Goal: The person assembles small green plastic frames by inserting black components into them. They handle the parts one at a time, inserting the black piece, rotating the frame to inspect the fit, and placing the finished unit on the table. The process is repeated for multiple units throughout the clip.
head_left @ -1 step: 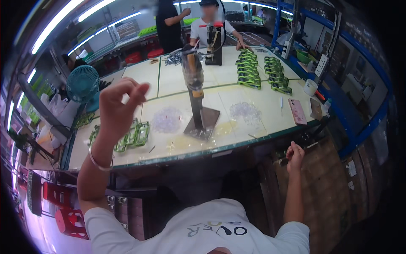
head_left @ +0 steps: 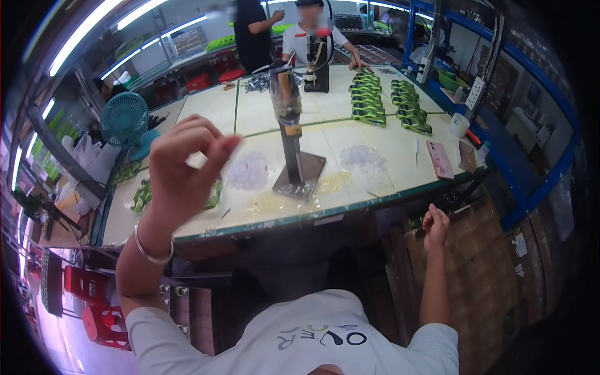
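My left hand (head_left: pixel 190 165) is raised in front of the table's left part, fingers curled and thumb pressed in, with a gap through the loop. It holds nothing that I can see. A bracelet (head_left: pixel 152 250) circles that wrist. Behind this hand lie green-framed parts (head_left: pixel 142 195), partly covered by it. Low beyond the table's front edge, my right hand (head_left: pixel 436 226) hangs with loosely curled fingers and nothing visible in them. A press-like tool on a post (head_left: pixel 290 150) stands mid-table on a metal base plate (head_left: pixel 315 165), between two heaps of small clear pieces (head_left: pixel 247 172) (head_left: pixel 364 161).
Two rows of green parts (head_left: pixel 367 103) (head_left: pixel 409 107) lie at the table's far right. A pink phone (head_left: pixel 439 159), a white cup (head_left: pixel 459 127) and a thin white tool (head_left: pixel 416 149) are nearer. A teal fan (head_left: pixel 125 119) stands left. Across the table, a person (head_left: pixel 306 40) sits behind another press (head_left: pixel 317 69).
My left hand has shifted slightly right and looks larger, now covering more of the green-framed parts. My right hand has hardly moved.
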Available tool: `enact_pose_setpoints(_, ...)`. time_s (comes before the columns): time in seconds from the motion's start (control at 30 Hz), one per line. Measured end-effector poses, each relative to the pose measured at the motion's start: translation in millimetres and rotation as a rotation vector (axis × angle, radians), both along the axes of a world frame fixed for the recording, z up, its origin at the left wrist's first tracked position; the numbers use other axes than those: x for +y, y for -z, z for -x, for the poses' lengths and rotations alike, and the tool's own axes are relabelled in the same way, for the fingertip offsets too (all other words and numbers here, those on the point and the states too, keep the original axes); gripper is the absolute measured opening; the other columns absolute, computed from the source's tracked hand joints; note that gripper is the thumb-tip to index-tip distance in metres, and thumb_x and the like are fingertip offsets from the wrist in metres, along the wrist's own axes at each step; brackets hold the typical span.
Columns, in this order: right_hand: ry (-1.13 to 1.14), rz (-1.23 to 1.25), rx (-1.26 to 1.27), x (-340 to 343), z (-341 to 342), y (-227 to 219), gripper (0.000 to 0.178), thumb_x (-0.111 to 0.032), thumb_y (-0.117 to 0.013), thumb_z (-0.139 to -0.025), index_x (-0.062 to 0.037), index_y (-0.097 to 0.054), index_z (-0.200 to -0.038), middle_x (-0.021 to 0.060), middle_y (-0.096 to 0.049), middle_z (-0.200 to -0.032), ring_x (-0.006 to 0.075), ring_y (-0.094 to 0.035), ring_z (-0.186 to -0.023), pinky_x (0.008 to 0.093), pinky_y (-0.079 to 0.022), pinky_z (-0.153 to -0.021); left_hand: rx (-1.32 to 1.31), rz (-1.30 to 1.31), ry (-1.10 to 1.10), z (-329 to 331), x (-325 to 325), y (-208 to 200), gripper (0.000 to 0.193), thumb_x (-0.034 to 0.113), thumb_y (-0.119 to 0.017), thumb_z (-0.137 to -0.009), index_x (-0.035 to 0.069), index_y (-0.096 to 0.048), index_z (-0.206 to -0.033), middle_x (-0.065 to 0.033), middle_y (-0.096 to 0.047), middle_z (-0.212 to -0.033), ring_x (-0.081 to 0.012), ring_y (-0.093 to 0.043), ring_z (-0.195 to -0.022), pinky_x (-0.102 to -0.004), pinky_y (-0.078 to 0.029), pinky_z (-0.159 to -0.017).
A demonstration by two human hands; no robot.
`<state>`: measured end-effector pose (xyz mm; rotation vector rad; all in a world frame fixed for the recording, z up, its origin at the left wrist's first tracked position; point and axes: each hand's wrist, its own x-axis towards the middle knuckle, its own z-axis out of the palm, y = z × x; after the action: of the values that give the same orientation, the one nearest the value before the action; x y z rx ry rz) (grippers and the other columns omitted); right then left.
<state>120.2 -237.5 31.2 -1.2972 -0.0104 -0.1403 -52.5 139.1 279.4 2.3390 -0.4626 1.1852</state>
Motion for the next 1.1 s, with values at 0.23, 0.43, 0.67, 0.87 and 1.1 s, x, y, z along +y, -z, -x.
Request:
enact_pose_setpoints(0.23, -0.147, -0.056, -0.020, 25, 26, -5, 0.029, -0.020, -0.056, -0.081, -0.0101, -0.045, -0.055, -0.0017, -0.045, -0.051, 0.0049, -0.040, -0.042, 0.0183, -0.029, -0.038, -0.070, -0.179, 0.344, 128, -130, -25, 0.029, 0.017, -0.056, -0.078, 0.002, -0.048, -0.055, -0.0055, -0.048, -0.054, -0.0154, -0.043, -0.048, -0.0242, -0.033, -0.043)
enact_pose_setpoints(0.43, -0.172, -0.016, -0.011, 32, 48, -7, 0.029, -0.019, -0.057, -0.080, -0.0101, -0.045, -0.055, -0.0016, -0.045, -0.051, 0.0050, -0.040, -0.042, 0.0183, -0.028, -0.038, -0.123, -0.046, 0.389, 164, -144, -7, 0.033, 0.026, -0.049, -0.083, 0.002, -0.051, -0.060, -0.0051, -0.049, -0.058, -0.0141, -0.042, -0.047, -0.0225, -0.032, -0.039)
enact_pose_setpoints(0.67, -0.202, -0.099, -0.121, 37, 50, -25, 0.030, -0.018, -0.056, -0.080, -0.0097, -0.045, -0.053, -0.0011, -0.045, -0.050, 0.0056, -0.040, -0.042, 0.0184, -0.027, -0.039, -0.390, -0.059, 0.574, 179, -112, 24, 0.036, 0.033, -0.048, -0.085, 0.004, -0.055, -0.065, -0.0086, -0.051, -0.065, -0.0176, -0.041, -0.046, -0.0222, -0.033, -0.037)
enact_pose_setpoints(0.87, -0.152, -0.085, -0.047, 34, 40, -2, 0.029, -0.016, -0.056, -0.079, -0.0090, -0.046, -0.053, -0.0003, -0.045, -0.049, 0.0059, -0.040, -0.042, 0.0191, -0.028, -0.039, -0.143, 0.085, -0.120, 154, -44, 82, 0.033, 0.015, -0.050, -0.082, 0.004, -0.044, -0.052, -0.0055, -0.049, -0.050, -0.0197, -0.048, -0.049, -0.0272, -0.036, -0.044)
enact_pose_setpoints(1.1, -0.118, -0.126, 0.111, 39, 27, 26, 0.028, -0.016, -0.053, -0.081, -0.0107, -0.041, -0.057, -0.0023, -0.039, -0.051, 0.0049, -0.036, -0.042, 0.0187, -0.026, -0.038, 0.169, 0.366, -0.756, 132, 90, 170, 0.029, 0.008, -0.052, -0.078, -0.002, -0.046, -0.051, -0.0076, -0.045, -0.046, -0.0145, -0.041, -0.041, -0.0282, -0.031, -0.042)
